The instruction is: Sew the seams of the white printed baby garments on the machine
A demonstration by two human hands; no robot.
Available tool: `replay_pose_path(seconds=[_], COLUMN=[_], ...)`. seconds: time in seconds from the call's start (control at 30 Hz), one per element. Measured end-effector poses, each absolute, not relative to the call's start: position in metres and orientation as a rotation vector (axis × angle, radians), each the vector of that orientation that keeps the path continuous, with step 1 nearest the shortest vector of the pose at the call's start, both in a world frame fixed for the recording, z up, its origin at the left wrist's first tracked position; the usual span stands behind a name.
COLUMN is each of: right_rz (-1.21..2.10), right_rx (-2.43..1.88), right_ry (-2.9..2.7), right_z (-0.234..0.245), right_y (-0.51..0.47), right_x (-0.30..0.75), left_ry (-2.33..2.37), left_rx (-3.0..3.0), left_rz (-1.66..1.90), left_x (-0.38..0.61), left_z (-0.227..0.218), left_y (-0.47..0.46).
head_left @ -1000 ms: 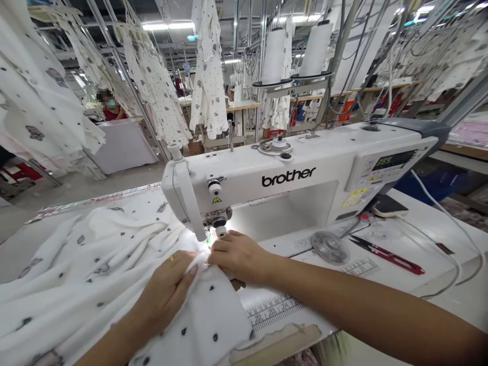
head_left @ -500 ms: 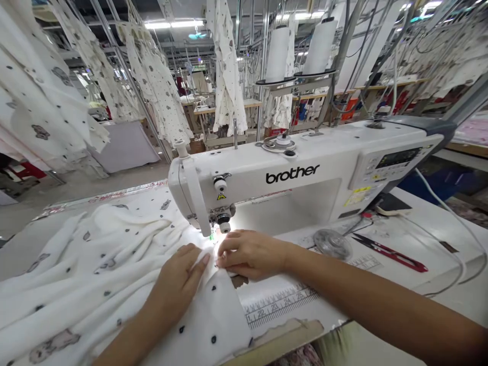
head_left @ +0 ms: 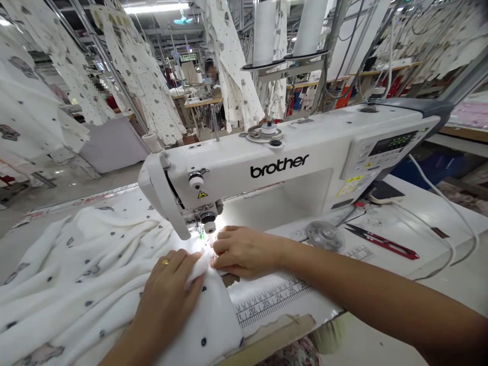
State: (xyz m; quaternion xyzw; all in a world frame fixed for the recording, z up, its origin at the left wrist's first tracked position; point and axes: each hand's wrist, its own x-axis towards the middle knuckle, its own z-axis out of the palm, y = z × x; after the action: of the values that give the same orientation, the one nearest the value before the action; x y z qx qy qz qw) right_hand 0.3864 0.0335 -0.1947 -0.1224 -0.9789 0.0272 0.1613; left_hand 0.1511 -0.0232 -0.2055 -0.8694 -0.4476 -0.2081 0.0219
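White fabric (head_left: 114,264) printed with small dark spots and grey animal figures lies in folds across the left of the machine table. My left hand (head_left: 171,284), with a ring on one finger, pinches a raised fold of it between thumb and fingers. Close beside it, my right hand (head_left: 244,251) has its fingers bent and pressed together on the fabric's edge. Both sets of fingertips are just in front of the lit needle area of a white sewing machine (head_left: 229,165). The needle itself is hard to make out in the glare.
Right of my hands are a clear round plastic piece (head_left: 325,236) and red-handled thread snips (head_left: 389,243). A printed ruler strip (head_left: 274,301) runs along the table front. Thread cones (head_left: 264,33) stand behind the machine, and printed garments (head_left: 139,76) hang at the back.
The view has shifted slightly, so the machine appears farther left. My left hand has turned, showing its ring, and still holds the fold. Both hands stay at the needle area.
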Motion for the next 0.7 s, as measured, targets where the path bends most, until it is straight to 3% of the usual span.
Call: replay_pose_path(seconds=[0.7], right_rz=[0.075], right_rx=[-0.361], right_ry=[-2.798], right_z=[-0.1960], right_y=[0.0341], right_x=[0.3879], left_ry=[-0.851], left_rx=[-2.680], left_rz=[-0.464], left_x=[0.1508], left_z=[-0.2041], left_y=[-0.0207])
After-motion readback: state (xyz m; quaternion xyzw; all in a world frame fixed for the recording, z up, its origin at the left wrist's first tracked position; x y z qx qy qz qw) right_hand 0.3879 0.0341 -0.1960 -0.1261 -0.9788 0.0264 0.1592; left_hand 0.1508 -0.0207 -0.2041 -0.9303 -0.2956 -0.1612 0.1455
